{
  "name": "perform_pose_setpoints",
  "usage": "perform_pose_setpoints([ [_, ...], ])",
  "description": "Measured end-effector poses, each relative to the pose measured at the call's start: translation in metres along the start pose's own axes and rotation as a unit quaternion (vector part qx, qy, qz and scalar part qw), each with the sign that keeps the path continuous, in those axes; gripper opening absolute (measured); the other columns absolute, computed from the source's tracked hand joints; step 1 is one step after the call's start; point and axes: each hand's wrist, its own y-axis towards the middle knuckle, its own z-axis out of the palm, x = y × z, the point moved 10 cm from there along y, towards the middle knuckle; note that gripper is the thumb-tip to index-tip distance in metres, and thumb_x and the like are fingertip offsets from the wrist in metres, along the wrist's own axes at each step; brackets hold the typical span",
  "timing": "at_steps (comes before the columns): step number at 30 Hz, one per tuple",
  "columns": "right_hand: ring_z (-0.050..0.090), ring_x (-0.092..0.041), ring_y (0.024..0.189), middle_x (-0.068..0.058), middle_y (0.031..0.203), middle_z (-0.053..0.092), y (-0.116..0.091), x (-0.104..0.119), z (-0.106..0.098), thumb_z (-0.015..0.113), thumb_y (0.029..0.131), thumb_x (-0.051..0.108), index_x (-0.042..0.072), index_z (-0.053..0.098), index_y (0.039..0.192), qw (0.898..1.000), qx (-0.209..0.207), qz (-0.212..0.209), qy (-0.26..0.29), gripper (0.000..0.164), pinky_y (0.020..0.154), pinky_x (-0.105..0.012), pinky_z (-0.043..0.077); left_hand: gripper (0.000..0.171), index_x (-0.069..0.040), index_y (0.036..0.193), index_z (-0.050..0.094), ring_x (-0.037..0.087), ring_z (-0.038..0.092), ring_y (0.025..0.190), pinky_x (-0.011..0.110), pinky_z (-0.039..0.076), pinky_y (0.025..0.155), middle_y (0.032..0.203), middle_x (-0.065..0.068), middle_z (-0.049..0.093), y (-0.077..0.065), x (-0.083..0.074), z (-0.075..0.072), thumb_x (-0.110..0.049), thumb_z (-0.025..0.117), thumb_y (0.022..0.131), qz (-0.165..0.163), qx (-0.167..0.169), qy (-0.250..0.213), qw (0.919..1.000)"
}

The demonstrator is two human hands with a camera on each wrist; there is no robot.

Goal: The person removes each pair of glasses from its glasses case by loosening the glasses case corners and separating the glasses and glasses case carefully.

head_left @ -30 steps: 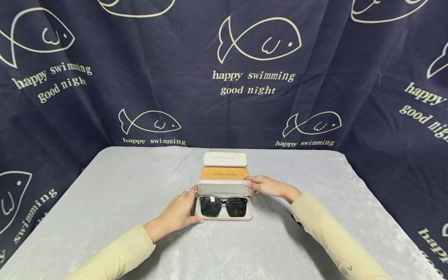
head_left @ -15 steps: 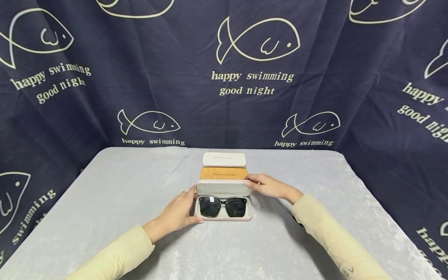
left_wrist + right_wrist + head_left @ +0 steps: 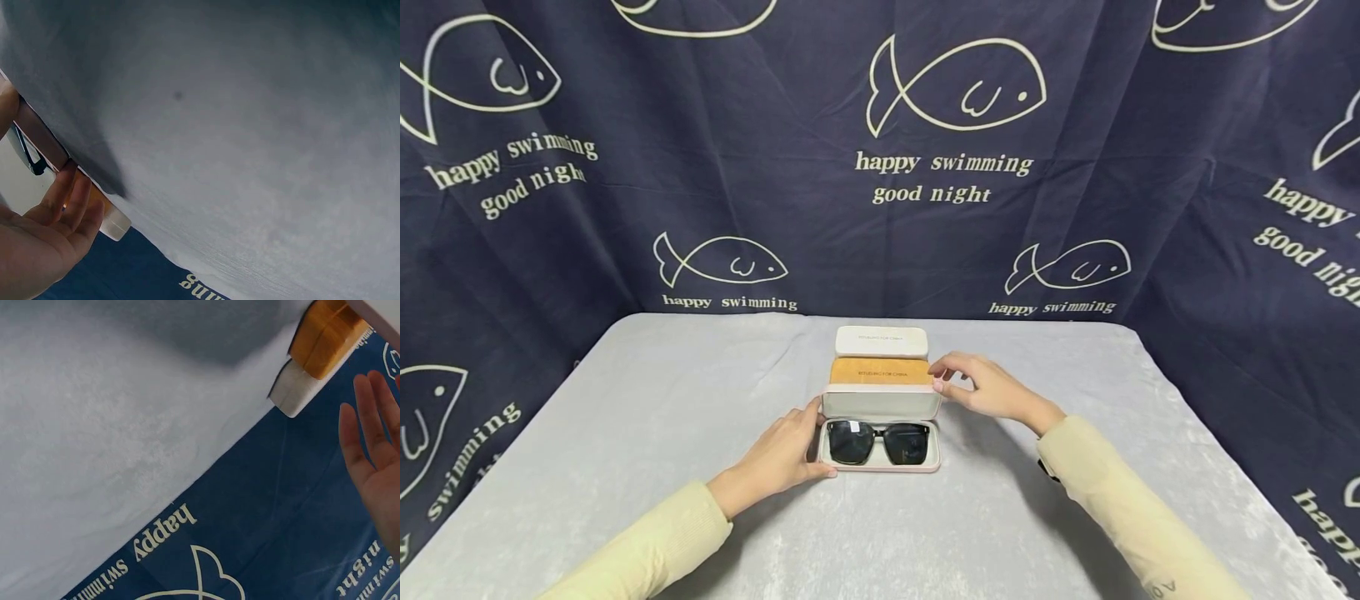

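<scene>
Folded dark-lensed sunglasses lie in the lower half of a pale pink glasses case, whose lid stands raised with its pale lining showing. My left hand grips the case by its left end, thumb at the front and fingers farther back; the left wrist view shows fingertips on the case's side wall. At the lid's upper right corner is my right hand, its thumb tip at or touching that corner. Straight, slightly spread fingers appear in the right wrist view.
Right behind the raised lid lies an orange-tan case, with a white case behind that. A pale grey cloth covers the table. Dark blue fish-print curtain hangs around the back and sides.
My right hand has shifted slightly right and up, its fingers lifting off the lid's corner. The left hand, case and sunglasses have stayed in place.
</scene>
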Motion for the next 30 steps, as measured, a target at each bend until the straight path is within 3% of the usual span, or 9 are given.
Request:
perform_pose_setpoints([
  [4,0.059,-0.016,0.091,-0.003,0.100,0.066,-0.001,0.007,-0.010,0.058,0.088,0.026,0.011,0.063,0.107,0.999,-0.028,-0.017,-0.016,0.025,0.080,-0.039,0.048,0.101,0.007,0.135,0.031,0.025,0.058,0.096,0.042,0.047,0.085,0.108,0.010,0.062,0.000,0.000,0.000,-0.042,0.080,0.063,0.000,0.002,0.002,1.0000],
  [9,0.058,-0.010,0.093,0.004,0.100,0.063,-0.001,0.017,-0.017,0.060,0.087,0.025,0.017,0.063,0.105,0.997,-0.049,-0.034,-0.047,0.020,0.082,-0.035,0.048,0.100,0.007,0.135,0.031,0.026,0.058,0.097,0.042,0.047,0.085,0.107,0.010,0.062,0.001,-0.001,-0.001,-0.042,0.081,0.063,0.001,0.003,0.003,1.0000],
  [19,0.058,-0.011,0.092,0.002,0.099,0.063,-0.004,0.048,-0.023,0.061,0.086,0.025,0.015,0.064,0.102,0.988,-0.083,-0.088,-0.092,0.019,0.082,-0.033,0.048,0.102,0.008,0.135,0.030,0.025,0.058,0.097,0.042,0.047,0.086,0.108,0.010,0.063,0.001,-0.001,-0.001,-0.042,0.081,0.062,0.000,0.005,0.003,1.0000],
  [30,0.057,-0.011,0.095,0.004,0.099,0.062,-0.010,0.072,-0.014,0.063,0.084,0.022,0.011,0.065,0.100,0.984,-0.078,-0.127,-0.096,0.019,0.081,-0.031,0.049,0.101,0.008,0.135,0.030,0.025,0.058,0.097,0.042,0.047,0.086,0.108,0.010,0.062,0.000,0.000,0.000,-0.043,0.080,0.063,0.005,0.003,0.006,1.0000],
])
